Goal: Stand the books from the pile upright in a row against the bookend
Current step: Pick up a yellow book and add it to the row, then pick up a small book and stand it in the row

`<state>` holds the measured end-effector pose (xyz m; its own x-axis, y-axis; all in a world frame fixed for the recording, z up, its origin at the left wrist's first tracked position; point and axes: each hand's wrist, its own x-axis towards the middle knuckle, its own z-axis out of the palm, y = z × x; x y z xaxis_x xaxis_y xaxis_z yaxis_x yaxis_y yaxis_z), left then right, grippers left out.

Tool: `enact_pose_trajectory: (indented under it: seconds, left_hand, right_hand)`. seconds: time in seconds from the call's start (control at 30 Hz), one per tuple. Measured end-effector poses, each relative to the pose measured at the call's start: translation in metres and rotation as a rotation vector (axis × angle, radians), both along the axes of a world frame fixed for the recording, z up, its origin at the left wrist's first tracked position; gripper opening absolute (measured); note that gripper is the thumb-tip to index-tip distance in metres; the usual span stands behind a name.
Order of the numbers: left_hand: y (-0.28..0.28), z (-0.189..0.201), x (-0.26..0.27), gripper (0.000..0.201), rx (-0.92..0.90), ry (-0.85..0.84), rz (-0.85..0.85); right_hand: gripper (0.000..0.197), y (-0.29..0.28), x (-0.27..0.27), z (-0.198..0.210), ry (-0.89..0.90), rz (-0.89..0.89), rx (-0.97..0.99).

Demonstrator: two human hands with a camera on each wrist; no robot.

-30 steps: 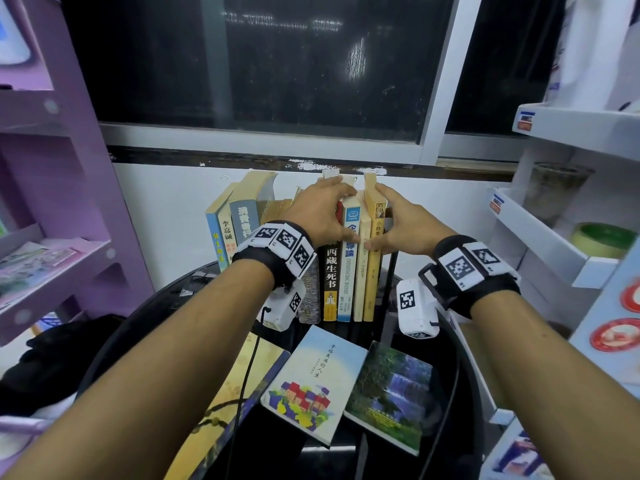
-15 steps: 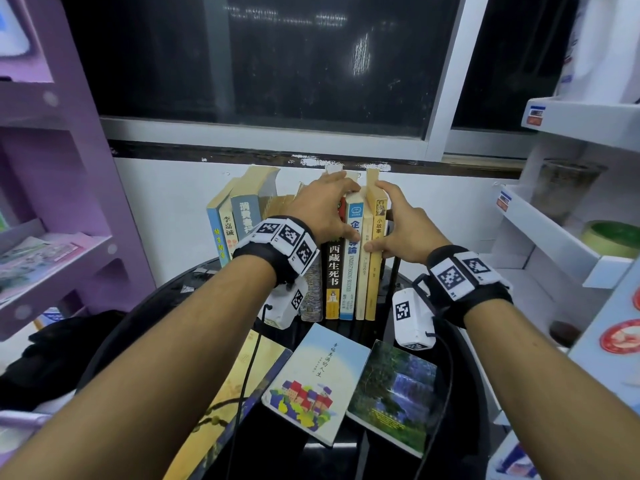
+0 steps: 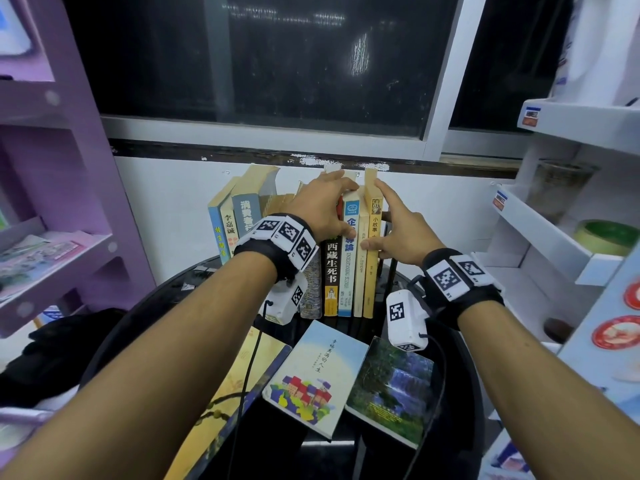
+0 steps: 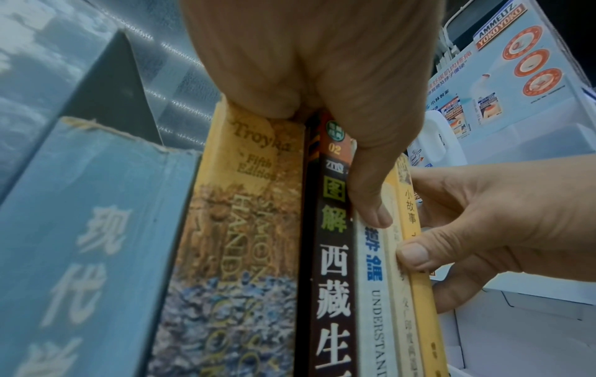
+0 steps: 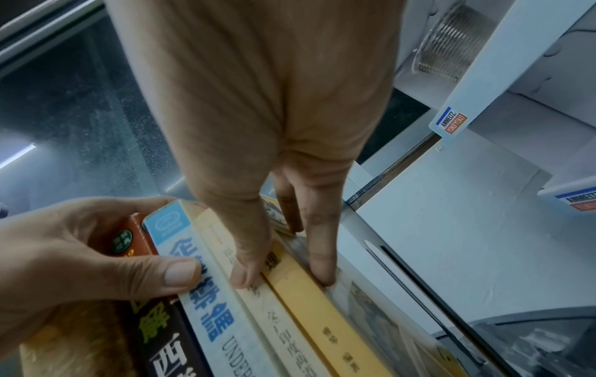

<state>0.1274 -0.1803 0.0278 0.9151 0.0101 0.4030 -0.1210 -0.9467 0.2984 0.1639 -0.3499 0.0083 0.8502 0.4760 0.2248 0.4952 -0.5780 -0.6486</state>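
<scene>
Several books stand upright at the back of the black round table (image 3: 462,382). My left hand (image 3: 341,207) grips over the tops of the dark brown book (image 3: 330,268) and the white-and-blue book (image 3: 348,271), with the thumb (image 4: 371,211) on the white spine. My right hand (image 3: 375,216) pinches the yellow book (image 3: 372,271) at the row's right end, thumb (image 5: 245,273) at the spines, fingers (image 5: 319,265) along its right cover. The black bookend (image 3: 390,271) stands just right of it, mostly hidden. Lying flat in front are a light-blue book (image 3: 318,372), a green waterfall book (image 3: 391,386) and a large yellow book (image 3: 225,403).
More books (image 3: 242,209) lean at the row's left end. A purple shelf unit (image 3: 52,237) stands to the left. White shelves (image 3: 554,244) with a green tape roll (image 3: 609,233) stand to the right. A dark window and white wall are close behind the row.
Both hands stay on the row. The right wrist has sunk a little and its index finger now stretches up along the yellow book's side.
</scene>
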Motion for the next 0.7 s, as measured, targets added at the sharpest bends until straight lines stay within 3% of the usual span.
enact_pose_trajectory:
  seconds: [0.27, 0.7]
  left_hand:
    - [-0.007, 0.000, -0.008, 0.083, 0.010, -0.016, -0.003]
    - [-0.010, -0.011, -0.055, 0.078, 0.024, -0.123, -0.008]
  right_hand:
    - [0.091, -0.007, -0.008, -0.005, 0.014, -0.015, 0.042]
    - [0.091, -0.023, -0.046, -0.016, 0.100, -0.050, 0.049]
